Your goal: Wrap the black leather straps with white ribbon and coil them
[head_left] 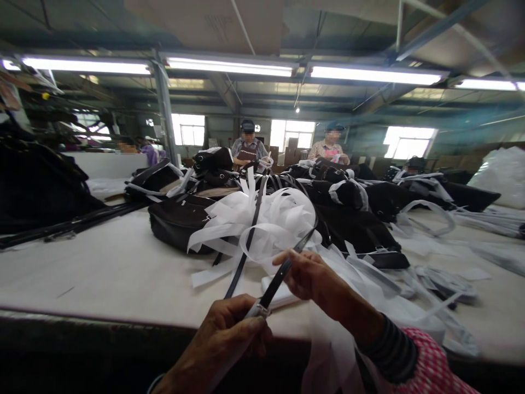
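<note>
At the table's front edge my left hand is closed on a black strap, thumb beside a small metal buckle. A pale strip runs under that thumb and down over the hand. My right hand is farther up the same strap, its thumb and fingers closed around it, index finger reaching to the left. Small holes show in the strap near the right fingers. Beyond both hands lies a heap of white strips, with another black strap length running across it.
Black bags lie behind the heap, more of them to the right. A dark bag and long straps are on the left of the pale table. Several people work across the table.
</note>
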Action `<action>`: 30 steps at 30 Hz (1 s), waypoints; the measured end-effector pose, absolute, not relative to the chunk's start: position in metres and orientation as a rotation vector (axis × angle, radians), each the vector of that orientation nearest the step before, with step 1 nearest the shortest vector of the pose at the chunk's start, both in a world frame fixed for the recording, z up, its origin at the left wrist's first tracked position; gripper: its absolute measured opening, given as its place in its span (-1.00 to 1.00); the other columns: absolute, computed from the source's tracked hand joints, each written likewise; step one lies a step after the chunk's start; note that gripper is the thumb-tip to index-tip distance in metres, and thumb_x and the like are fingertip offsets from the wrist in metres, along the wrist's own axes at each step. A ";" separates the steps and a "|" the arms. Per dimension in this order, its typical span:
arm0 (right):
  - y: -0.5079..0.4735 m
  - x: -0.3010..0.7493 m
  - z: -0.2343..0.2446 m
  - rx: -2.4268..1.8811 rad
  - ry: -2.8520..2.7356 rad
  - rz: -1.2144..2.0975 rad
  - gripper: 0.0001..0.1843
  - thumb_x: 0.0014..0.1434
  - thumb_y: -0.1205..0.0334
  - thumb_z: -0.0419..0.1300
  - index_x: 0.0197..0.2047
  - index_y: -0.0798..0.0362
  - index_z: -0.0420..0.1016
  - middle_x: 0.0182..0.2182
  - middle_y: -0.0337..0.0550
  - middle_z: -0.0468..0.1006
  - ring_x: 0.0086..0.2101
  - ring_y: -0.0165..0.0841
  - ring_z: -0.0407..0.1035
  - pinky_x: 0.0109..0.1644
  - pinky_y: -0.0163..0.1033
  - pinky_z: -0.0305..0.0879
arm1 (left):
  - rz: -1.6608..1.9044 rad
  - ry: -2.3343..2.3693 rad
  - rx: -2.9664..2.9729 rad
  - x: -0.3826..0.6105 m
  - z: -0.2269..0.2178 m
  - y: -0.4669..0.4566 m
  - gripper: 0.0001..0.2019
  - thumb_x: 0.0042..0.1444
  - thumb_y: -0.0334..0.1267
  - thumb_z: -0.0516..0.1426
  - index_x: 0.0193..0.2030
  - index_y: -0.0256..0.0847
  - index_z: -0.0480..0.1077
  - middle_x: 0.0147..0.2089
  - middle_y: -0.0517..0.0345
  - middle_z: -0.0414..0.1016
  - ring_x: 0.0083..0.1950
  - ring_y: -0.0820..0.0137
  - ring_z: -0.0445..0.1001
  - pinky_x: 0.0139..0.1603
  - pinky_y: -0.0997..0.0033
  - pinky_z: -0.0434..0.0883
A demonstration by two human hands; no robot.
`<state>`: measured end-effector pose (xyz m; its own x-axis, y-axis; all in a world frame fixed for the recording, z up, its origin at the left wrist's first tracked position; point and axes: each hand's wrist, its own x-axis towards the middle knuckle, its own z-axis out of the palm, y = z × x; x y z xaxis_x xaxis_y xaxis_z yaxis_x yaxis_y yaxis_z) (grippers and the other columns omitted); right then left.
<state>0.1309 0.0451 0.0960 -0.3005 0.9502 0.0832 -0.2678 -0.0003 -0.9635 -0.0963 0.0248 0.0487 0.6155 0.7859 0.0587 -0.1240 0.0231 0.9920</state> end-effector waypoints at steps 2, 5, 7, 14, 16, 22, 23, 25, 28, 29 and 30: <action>0.053 0.133 0.096 -0.819 -1.097 1.459 -0.56 0.15 -0.10 0.39 -0.27 0.19 0.60 -0.67 -0.34 0.35 -0.68 -0.61 0.05 -0.59 -0.44 -0.15 | 0.775 0.635 1.377 -0.098 0.047 0.025 -0.65 0.30 -0.02 0.22 -0.26 -0.34 0.57 -0.38 0.06 0.56 -0.39 0.45 0.44 -0.34 0.50 0.29; 0.053 0.127 0.099 -0.814 -1.168 1.412 -0.59 0.18 -0.06 0.37 -0.32 0.19 0.58 -0.67 -0.29 0.37 -0.68 -0.59 0.07 -0.60 -0.41 -0.17 | 0.801 0.621 1.321 -0.097 0.045 0.028 -0.58 0.30 0.07 0.20 -0.24 -0.34 0.55 -0.35 0.01 0.58 -0.40 0.44 0.45 -0.35 0.50 0.30; 0.045 0.118 0.101 -0.821 -1.323 1.391 -0.61 0.25 -0.03 0.31 -0.33 0.19 0.58 -0.66 -0.27 0.38 -0.67 -0.56 0.12 -0.60 -0.39 -0.13 | 0.816 0.616 1.276 -0.095 0.045 0.031 -0.55 0.28 0.13 0.21 -0.22 -0.32 0.54 -0.35 -0.01 0.60 -0.43 0.42 0.47 -0.39 0.50 0.29; 0.039 0.102 0.094 -0.743 -1.391 1.445 -0.58 0.22 -0.08 0.35 -0.14 0.15 0.65 -0.53 -0.27 0.42 -0.56 -0.53 0.22 -0.55 -0.41 0.00 | 0.858 0.740 1.340 -0.090 0.043 0.032 -0.49 0.23 0.23 0.20 -0.30 -0.27 0.55 -0.48 0.04 0.56 -0.51 0.40 0.46 -0.47 0.49 0.27; 0.052 0.107 0.095 -0.750 -1.132 1.495 -0.51 0.18 -0.16 0.36 -0.11 0.14 0.66 -0.48 -0.26 0.42 -0.55 -0.55 0.21 -0.55 -0.43 -0.03 | 0.877 0.782 1.287 -0.090 0.039 0.033 -0.46 0.18 0.28 0.22 -0.27 -0.27 0.56 -0.44 0.03 0.59 -0.52 0.40 0.46 -0.50 0.50 0.26; 0.072 0.109 0.119 -0.660 -1.007 1.524 -0.46 0.00 -0.18 0.48 -0.32 0.21 0.65 -0.53 -0.27 0.39 -0.61 -0.59 0.18 -0.61 -0.44 -0.15 | 0.965 0.706 1.353 -0.104 0.045 0.044 -0.34 0.18 0.36 0.14 0.12 -0.16 0.54 -0.10 -0.09 0.69 -0.08 0.07 0.62 -0.03 0.18 0.47; 0.070 0.108 0.123 -0.660 -1.024 1.525 -0.46 -0.01 -0.17 0.49 -0.32 0.21 0.65 -0.52 -0.26 0.41 -0.61 -0.58 0.20 -0.62 -0.44 -0.14 | 0.946 0.677 1.422 -0.110 0.046 0.046 -0.34 0.17 0.34 0.16 0.17 -0.14 0.53 -0.01 -0.09 0.67 0.05 0.03 0.58 0.12 0.13 0.41; 0.067 0.106 0.131 -0.682 -1.051 1.523 -0.46 -0.03 -0.18 0.50 -0.32 0.20 0.66 -0.51 -0.25 0.43 -0.61 -0.57 0.23 -0.62 -0.45 -0.13 | 0.835 0.619 1.531 -0.122 0.045 0.048 -0.31 0.07 0.29 0.27 0.21 -0.12 0.50 0.11 -0.05 0.61 0.19 0.00 0.48 0.22 0.15 0.33; 0.065 0.105 0.139 -0.713 -1.096 1.495 -0.46 -0.04 -0.18 0.50 -0.32 0.20 0.67 -0.50 -0.24 0.44 -0.62 -0.57 0.24 -0.62 -0.44 -0.12 | 0.659 0.675 1.516 -0.132 0.036 0.046 -0.29 -0.12 0.19 0.40 0.13 -0.18 0.54 -0.10 0.02 0.64 -0.07 0.13 0.51 -0.09 0.31 0.38; 0.065 0.105 0.141 -0.712 -1.118 1.480 -0.46 -0.03 -0.18 0.50 -0.32 0.20 0.67 -0.50 -0.24 0.44 -0.61 -0.57 0.24 -0.61 -0.44 -0.10 | 0.638 0.742 1.507 -0.133 0.033 0.045 -0.36 -0.10 0.17 0.40 0.04 -0.21 0.57 -0.22 0.07 0.61 -0.18 0.21 0.48 -0.19 0.36 0.35; 0.066 0.105 0.143 -0.705 -1.142 1.464 -0.46 -0.01 -0.18 0.49 -0.31 0.20 0.67 -0.51 -0.24 0.45 -0.61 -0.57 0.24 -0.61 -0.43 -0.09 | 0.634 0.812 1.514 -0.134 0.031 0.043 -0.46 -0.04 0.16 0.38 -0.07 -0.23 0.59 -0.32 0.11 0.57 -0.27 0.28 0.43 -0.26 0.40 0.32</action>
